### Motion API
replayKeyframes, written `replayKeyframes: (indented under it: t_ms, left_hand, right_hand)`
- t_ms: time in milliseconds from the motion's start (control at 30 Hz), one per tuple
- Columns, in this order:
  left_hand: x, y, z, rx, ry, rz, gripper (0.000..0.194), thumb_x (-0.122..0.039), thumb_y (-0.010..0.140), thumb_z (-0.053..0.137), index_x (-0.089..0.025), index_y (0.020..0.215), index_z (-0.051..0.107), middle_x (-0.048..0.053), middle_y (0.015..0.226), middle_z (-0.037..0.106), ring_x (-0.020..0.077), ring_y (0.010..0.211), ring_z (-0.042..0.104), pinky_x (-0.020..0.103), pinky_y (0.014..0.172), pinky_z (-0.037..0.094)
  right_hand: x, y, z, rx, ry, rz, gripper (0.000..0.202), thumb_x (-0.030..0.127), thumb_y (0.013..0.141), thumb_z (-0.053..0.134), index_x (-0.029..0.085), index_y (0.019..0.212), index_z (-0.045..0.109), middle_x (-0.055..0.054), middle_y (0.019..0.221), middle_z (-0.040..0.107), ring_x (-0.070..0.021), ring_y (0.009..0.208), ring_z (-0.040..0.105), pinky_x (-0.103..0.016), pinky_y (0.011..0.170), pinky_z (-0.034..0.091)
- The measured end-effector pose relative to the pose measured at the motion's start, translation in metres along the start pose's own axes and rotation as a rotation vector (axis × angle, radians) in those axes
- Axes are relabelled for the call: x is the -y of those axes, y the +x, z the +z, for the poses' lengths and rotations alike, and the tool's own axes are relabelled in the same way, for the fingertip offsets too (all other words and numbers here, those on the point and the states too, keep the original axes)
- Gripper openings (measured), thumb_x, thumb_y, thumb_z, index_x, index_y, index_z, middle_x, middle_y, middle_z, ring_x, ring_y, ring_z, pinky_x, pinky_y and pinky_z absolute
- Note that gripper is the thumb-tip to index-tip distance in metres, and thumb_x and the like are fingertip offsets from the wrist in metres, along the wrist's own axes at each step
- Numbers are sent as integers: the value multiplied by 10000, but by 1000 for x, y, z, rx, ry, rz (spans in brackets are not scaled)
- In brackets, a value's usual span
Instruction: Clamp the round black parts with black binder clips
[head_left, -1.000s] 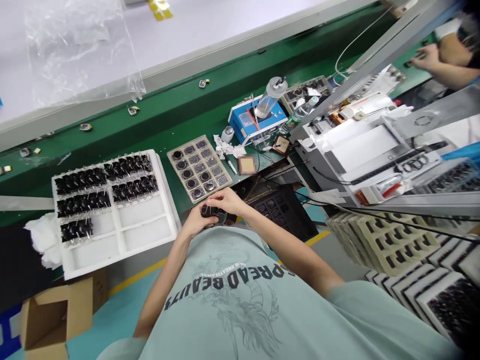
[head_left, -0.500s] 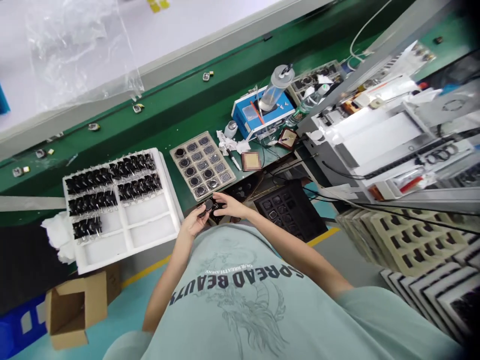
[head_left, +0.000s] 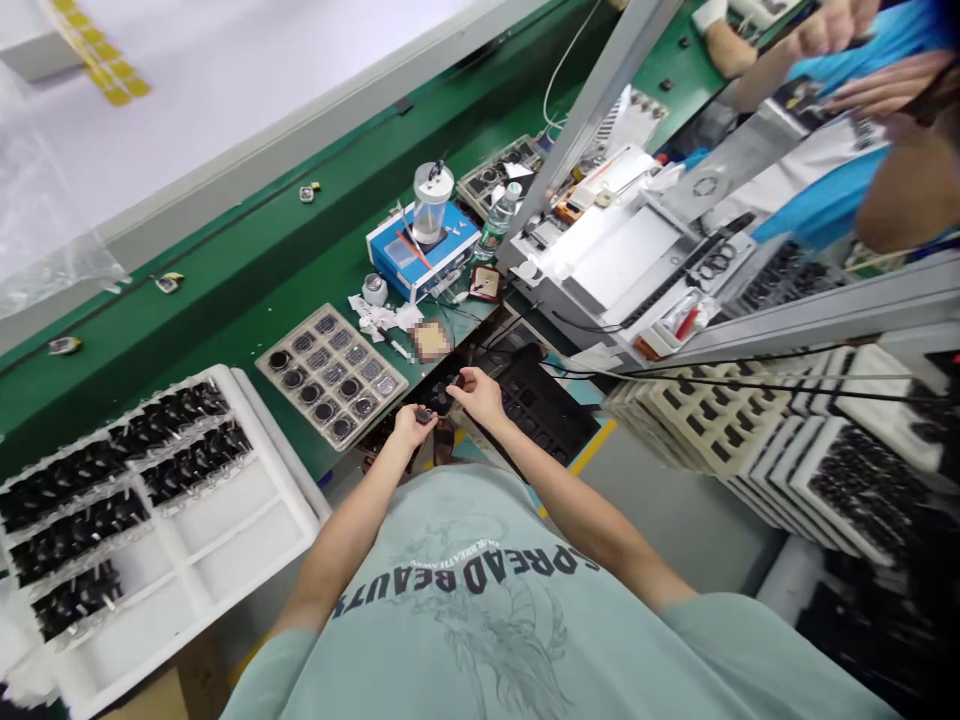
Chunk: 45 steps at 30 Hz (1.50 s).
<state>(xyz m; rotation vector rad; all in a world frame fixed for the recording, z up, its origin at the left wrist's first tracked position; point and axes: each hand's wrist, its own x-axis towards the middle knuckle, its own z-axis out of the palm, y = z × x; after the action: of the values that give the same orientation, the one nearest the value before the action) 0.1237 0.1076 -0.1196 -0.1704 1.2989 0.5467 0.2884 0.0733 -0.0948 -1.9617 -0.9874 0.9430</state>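
My left hand [head_left: 410, 428] is closed around a small round black part [head_left: 424, 414], its flat face turned up, in front of my shirt at the bench edge. Just right of it, my right hand [head_left: 480, 396] has thumb and fingers drawn together near a dark spot; what they pinch is too small to make out. Beyond the hands lies a clear plastic tray [head_left: 330, 378], its pockets filled with round black and patterned parts. Left of my arm, a white divided tray [head_left: 225, 520] carries rows of black parts in some compartments.
On the green bench stand a blue box device [head_left: 397, 255] with a clear cylinder, a water bottle [head_left: 498, 222] and crumpled tissue [head_left: 375, 318]. A black tray [head_left: 536, 400] sits low at right. Stacked trays [head_left: 712, 410] and a co-worker's hands [head_left: 847, 60] are further right.
The view has swung right, bringing a co-worker's hands into sight. My right hand's fingers, spread before, have drawn together. My left hand still holds the round part, now lower and apart from the right.
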Motion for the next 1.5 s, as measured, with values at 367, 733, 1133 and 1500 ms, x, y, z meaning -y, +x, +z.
replayKeyframes:
  t_ms: [367, 733, 1133, 1500]
  left_hand:
    - [7, 21, 23, -65, -36, 73, 144, -163, 914, 625, -149, 783, 568, 0, 608, 577, 98, 529, 555, 235, 622, 537]
    - [18, -110, -116, 35, -151, 322, 91, -154, 915, 611, -104, 938, 683, 123, 854, 735, 190, 774, 730, 310, 741, 601]
    - [35, -162, -197, -119, -318, 464, 150, -83, 805, 718, -139, 944, 703, 115, 944, 750, 155, 735, 706, 215, 582, 527]
    - [-3, -162, -207, -180, -260, 589, 193, -93, 716, 794, -150, 891, 737, 52, 826, 720, 127, 691, 663, 213, 606, 527]
  right_hand:
    - [1, 6, -35, 489, 722, 239, 459, 273, 760, 782, 229, 1194, 639, -41, 1039, 729, -155, 779, 730, -235, 642, 573]
    - [92, 23, 142, 606, -374, -451, 206, 202, 916, 600, 221, 1033, 769, -69, 1115, 755, -239, 1084, 682, -332, 979, 510]
    - [97, 24, 203, 662, -658, -671, 348, 206, 952, 535, 172, 1262, 688, -105, 1297, 681, -231, 1187, 627, -338, 1067, 436]
    - [98, 12, 214, 508, -601, -517, 296, 178, 907, 513, 164, 1086, 749, -117, 1262, 649, -255, 1227, 544, -360, 1016, 471]
